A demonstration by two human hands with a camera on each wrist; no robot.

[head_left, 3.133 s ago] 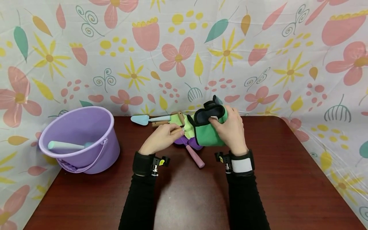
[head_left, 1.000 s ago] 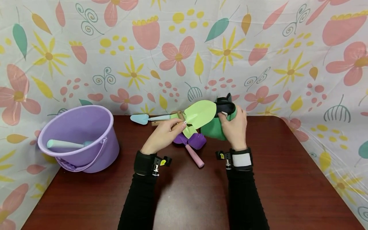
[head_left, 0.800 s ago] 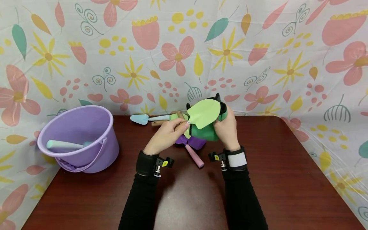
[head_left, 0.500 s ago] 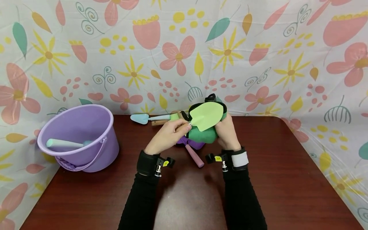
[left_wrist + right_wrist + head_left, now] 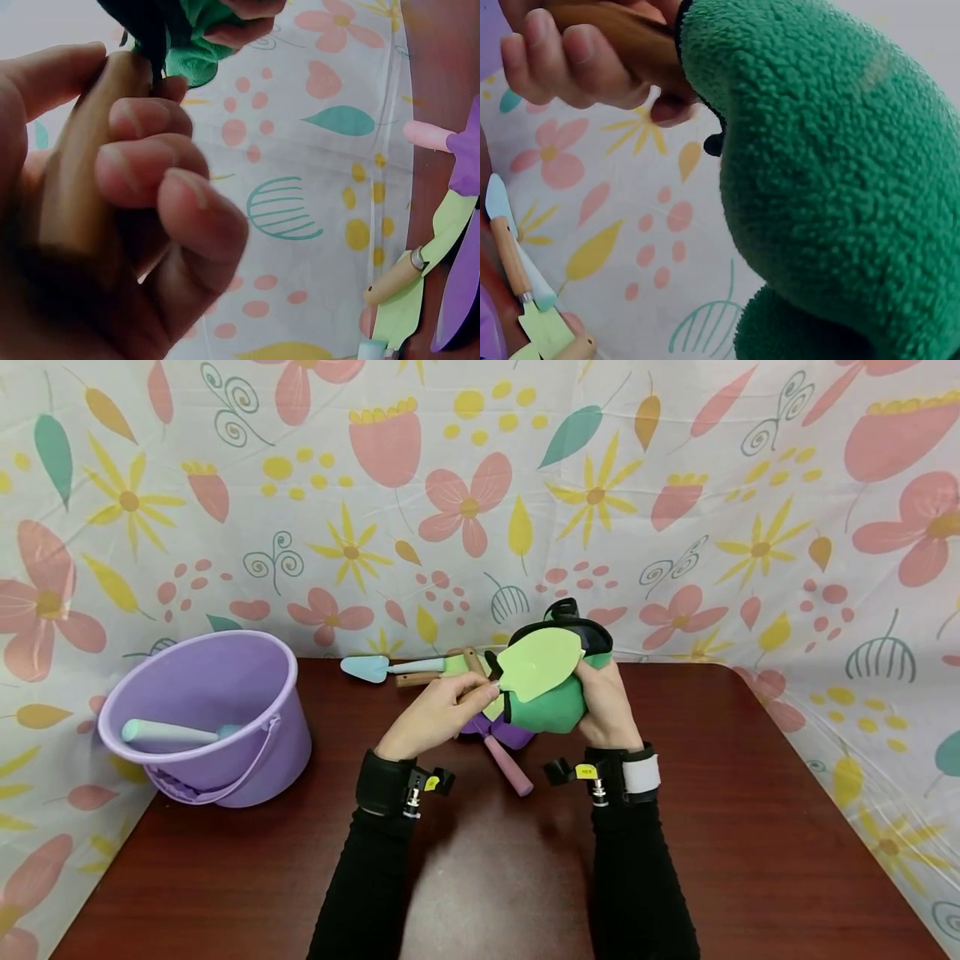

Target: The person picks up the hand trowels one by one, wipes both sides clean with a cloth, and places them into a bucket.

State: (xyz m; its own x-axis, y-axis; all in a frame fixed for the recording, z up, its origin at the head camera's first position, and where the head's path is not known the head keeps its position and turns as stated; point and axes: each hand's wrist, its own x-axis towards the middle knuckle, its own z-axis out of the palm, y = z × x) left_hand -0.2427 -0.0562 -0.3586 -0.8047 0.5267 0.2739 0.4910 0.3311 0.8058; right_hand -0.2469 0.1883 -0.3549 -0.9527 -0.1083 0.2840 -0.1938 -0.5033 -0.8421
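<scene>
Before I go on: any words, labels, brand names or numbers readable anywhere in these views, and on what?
None can be read.
Small yellow tag on the right wrist strap: dark marks, too small to read.
Small yellow tag on the left wrist strap: too small to tell whether it bears print.
Green fleece pouch, light green trowel, purple bucket and floral backdrop: no lettering visible.

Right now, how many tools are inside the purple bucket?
1: a pale blue-handled tool lies across the inside of the purple bucket, at the left of the table. The bucket's near wall hides its bottom, so more may be hidden.
</scene>
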